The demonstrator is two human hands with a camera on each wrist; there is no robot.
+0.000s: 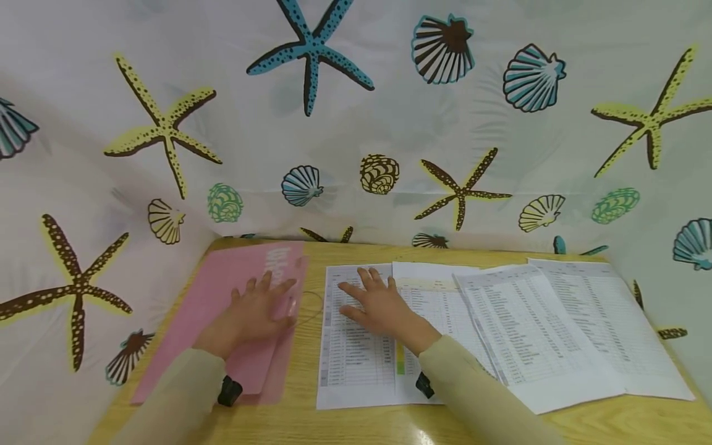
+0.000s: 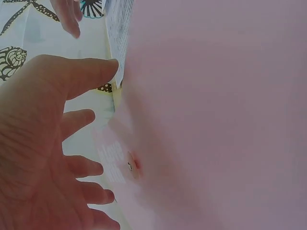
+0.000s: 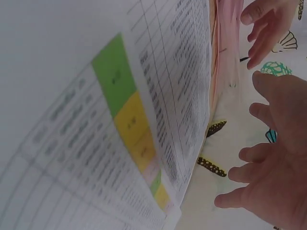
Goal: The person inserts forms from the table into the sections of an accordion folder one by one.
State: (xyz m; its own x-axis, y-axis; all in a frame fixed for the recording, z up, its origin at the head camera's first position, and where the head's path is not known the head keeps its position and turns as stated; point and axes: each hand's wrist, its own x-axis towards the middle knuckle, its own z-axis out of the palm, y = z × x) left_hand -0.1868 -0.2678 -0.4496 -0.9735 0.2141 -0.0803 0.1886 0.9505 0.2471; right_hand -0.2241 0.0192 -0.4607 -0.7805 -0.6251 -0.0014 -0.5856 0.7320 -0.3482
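A person's left hand (image 1: pixel 250 312) spreads wide over a pink folder (image 1: pixel 208 287), fingers and thumb well apart and taking hold of nothing. The right hand (image 1: pixel 381 306) is equally splayed, with nothing in its grasp, over two printed sheets. The folder lies directly beneath the left hand and reaches out beyond it on all sides, a smooth, matte pink cover with a paler, more see-through strip along the edge nearest the right hand. A small fitting (image 2: pixel 132 165) with a dark mark sits on the pink surface, seen past the left fingertips in the left wrist view.

Under the right hand, one white sheet (image 1: pixel 356 352) extends toward the left hand, while a second sheet (image 1: pixel 445 309) runs out to the other side. Farther to the right of that hand, a tilted sheet (image 1: pixel 528 334) overlaps another sheet (image 1: pixel 601 321). All carry ruled tables in small dark print; green and yellow cells (image 3: pixel 132 117) stand out on the paper near the right hand.

Pale letters (image 1: pixel 278 256) beyond the left fingertips run sideways on the folder; "Wh" can be made out, the rest partly hidden by the fingers. The table entries are too small or blurred to read. A wooden table (image 1: pixel 311 426) lies beneath both hands; beyond them hangs cloth (image 1: pixel 356 130) printed with starfish and shells.
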